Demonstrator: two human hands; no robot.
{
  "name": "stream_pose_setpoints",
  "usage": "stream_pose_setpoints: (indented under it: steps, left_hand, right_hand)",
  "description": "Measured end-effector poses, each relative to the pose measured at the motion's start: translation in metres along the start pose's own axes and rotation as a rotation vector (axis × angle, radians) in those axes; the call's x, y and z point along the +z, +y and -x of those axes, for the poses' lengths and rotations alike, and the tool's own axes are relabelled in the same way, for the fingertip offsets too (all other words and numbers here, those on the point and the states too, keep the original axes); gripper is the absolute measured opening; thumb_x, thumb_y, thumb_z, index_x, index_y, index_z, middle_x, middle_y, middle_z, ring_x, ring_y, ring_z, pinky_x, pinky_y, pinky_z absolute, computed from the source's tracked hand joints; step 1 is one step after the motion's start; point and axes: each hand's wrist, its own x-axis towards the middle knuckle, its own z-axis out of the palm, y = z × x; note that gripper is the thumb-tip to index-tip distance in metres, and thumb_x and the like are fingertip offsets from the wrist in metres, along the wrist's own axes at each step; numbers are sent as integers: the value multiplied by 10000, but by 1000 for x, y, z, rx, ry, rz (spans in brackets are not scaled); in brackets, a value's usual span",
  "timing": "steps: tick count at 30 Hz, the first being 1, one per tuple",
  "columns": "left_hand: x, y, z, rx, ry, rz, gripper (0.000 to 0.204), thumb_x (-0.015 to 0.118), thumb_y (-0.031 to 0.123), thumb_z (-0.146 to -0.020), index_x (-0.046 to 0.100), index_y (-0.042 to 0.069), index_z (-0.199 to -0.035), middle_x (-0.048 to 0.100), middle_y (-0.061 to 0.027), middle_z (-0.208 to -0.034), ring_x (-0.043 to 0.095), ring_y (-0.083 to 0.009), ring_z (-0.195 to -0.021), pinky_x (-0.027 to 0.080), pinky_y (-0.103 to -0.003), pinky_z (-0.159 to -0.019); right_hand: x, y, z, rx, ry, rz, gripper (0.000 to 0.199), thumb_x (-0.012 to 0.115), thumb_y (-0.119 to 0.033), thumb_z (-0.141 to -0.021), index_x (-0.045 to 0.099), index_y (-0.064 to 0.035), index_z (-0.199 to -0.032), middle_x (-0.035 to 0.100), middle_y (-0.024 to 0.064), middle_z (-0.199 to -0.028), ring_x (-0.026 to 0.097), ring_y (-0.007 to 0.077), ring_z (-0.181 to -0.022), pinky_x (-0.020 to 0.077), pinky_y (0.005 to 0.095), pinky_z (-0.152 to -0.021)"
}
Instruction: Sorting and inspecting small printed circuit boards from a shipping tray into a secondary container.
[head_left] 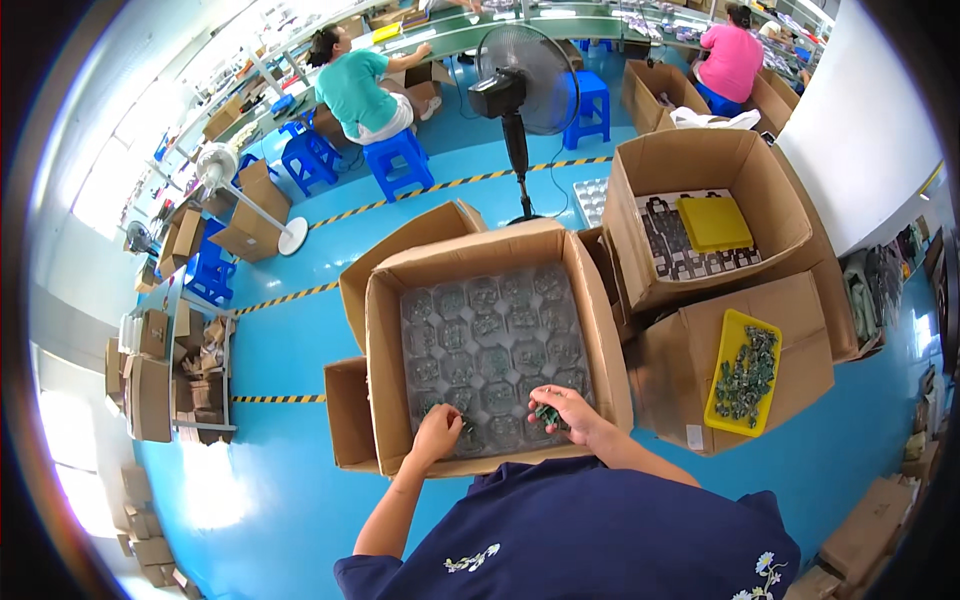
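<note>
A large cardboard box (378, 330) stands open in front of me. Inside it lies a clear plastic tray (505, 360) with rows of round pockets, several of them showing small greenish parts. My left hand (438, 433) reaches into the near left of the tray with its fingers pinched together; what they hold, if anything, is hidden. In my right hand (568, 410), over the near right pockets, is a small bunch of green metallic-looking parts (546, 414), held by curled fingers. Their exact kind is too small to tell.
To the right, a yellow tray (733, 332) heaped with similar green parts rests on a carton (680, 375). Behind it, an open box (625, 215) holds dark cut-out sheets and a yellow tray (714, 222). Ahead stand a fan (515, 130), blue stools (396, 160) and two seated people.
</note>
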Motion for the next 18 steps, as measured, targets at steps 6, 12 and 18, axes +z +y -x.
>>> stream_pose_setpoints:
  steps: [6,12,18]
  left_hand:
    - [-7,44,-8,-111,-84,725,175,531,99,-930,569,-51,-1013,649,-99,-830,656,-157,-752,534,-272,-690]
    - [31,74,-13,-110,-29,1054,175,514,75,-941,550,-57,-1050,631,-106,-914,656,-184,-793,557,-298,-722]
    - [40,87,-18,-105,-89,1126,180,534,68,-932,546,-49,-1068,624,-99,-925,656,-190,-808,559,-298,-737]
  right_hand:
    - [9,6,3,-31,1,362,293,657,-362,-860,603,-107,-992,645,11,-917,632,98,-741,418,226,-496]
    - [11,8,12,-243,-34,321,292,601,-297,-901,611,-65,-1077,644,2,-852,620,91,-730,445,231,-503]
    - [-3,12,8,-319,63,465,291,647,-272,-875,618,-64,-1076,637,2,-804,605,78,-719,439,224,-502]
